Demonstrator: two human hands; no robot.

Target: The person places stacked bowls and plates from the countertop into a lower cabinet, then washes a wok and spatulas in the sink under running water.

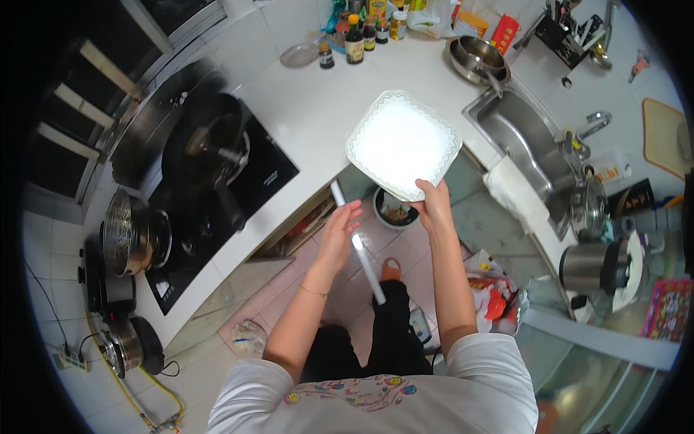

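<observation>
My right hand grips the near corner of a white square plate with a patterned rim, thumb on top. The plate is held up by the counter's front edge, its middle washed out by glare. My left hand is apart from the plate, its fingers loosely bent and spread with nothing seen between them. Right beside it, partly hidden behind the fingers, runs a long white edge, apparently of an open cabinet door. Whether the hand touches that edge I cannot tell. Below the plate stands a bin with scraps inside.
On the left, a dark wok sits on the black cooktop, with a steel pot nearby. Sauce bottles line the back. Metal pans lie beside the sink. Bags lie low on the right.
</observation>
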